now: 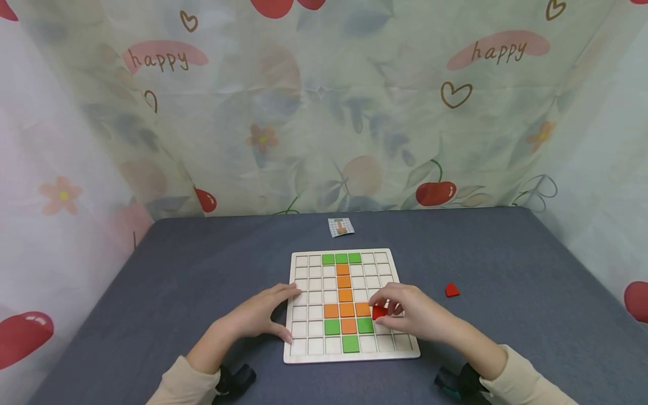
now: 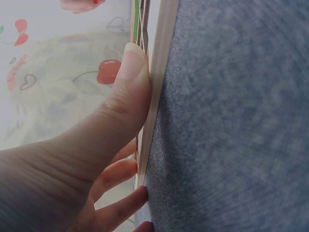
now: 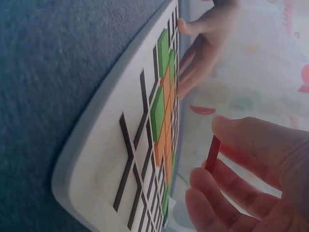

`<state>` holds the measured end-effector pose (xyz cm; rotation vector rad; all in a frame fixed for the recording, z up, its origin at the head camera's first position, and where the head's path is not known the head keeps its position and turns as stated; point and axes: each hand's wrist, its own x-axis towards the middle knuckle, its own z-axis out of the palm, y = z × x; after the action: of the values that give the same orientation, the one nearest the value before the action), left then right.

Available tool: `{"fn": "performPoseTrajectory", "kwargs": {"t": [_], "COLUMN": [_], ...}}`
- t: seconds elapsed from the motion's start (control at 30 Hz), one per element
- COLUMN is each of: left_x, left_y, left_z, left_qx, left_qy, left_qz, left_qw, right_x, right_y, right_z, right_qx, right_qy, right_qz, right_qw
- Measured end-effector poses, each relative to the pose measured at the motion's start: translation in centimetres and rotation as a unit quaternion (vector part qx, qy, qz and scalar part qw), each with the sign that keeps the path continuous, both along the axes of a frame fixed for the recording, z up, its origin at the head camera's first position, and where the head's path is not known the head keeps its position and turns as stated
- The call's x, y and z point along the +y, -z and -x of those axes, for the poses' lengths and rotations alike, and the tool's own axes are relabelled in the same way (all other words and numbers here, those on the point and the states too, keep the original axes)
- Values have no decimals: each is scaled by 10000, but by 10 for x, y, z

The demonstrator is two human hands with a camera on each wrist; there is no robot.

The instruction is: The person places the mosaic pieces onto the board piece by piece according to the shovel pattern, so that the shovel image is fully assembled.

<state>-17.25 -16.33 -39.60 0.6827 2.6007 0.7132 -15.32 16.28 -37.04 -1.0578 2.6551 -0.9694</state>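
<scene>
A white grid board (image 1: 309,346) lies on the dark cloth, with green tiles (image 1: 351,343) and orange tiles (image 1: 346,310) set in a pattern in its cells. My left hand (image 1: 253,315) rests at the board's left edge, thumb and fingertips spread along it. In the left wrist view the thumb (image 2: 123,92) presses against the side of the board. Over the right half of the grid, my right hand (image 1: 410,309) pinches a small red tile (image 1: 378,313) between thumb and fingertips. From the right wrist, that tile (image 3: 213,153) shows edge-on, raised off the board.
Right of the board lies another small red tile (image 1: 452,290), roughly triangular. A small printed card (image 1: 341,226) with a grid pattern sits beyond the far edge of the board. Patterned curtains (image 1: 324,112) hang behind the table (image 1: 202,253) and at both sides.
</scene>
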Motion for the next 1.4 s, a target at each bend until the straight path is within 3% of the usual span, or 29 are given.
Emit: {"fn": "performPoseTrajectory", "kwargs": {"t": [0.3, 0.6, 0.9, 1.4], "left_x": [0, 0, 0, 0], "left_y": [1, 2, 0, 1], "left_z": [0, 1, 0, 0], "left_qx": [40, 41, 20, 28], "left_qy": [-8, -11, -18, -15], "left_qz": [8, 16, 20, 26], "left_qw": [10000, 10000, 10000, 10000], "right_x": [-10, -14, -19, -27], "right_y": [4, 7, 13, 19], "right_z": [-4, -8, -11, -15], "right_qx": [41, -26, 190, 48], "right_qy": [-64, -366, -595, -421], "right_qz": [-426, -431, -541, -724], "right_qw": [9991, 9984, 9966, 9965]}}
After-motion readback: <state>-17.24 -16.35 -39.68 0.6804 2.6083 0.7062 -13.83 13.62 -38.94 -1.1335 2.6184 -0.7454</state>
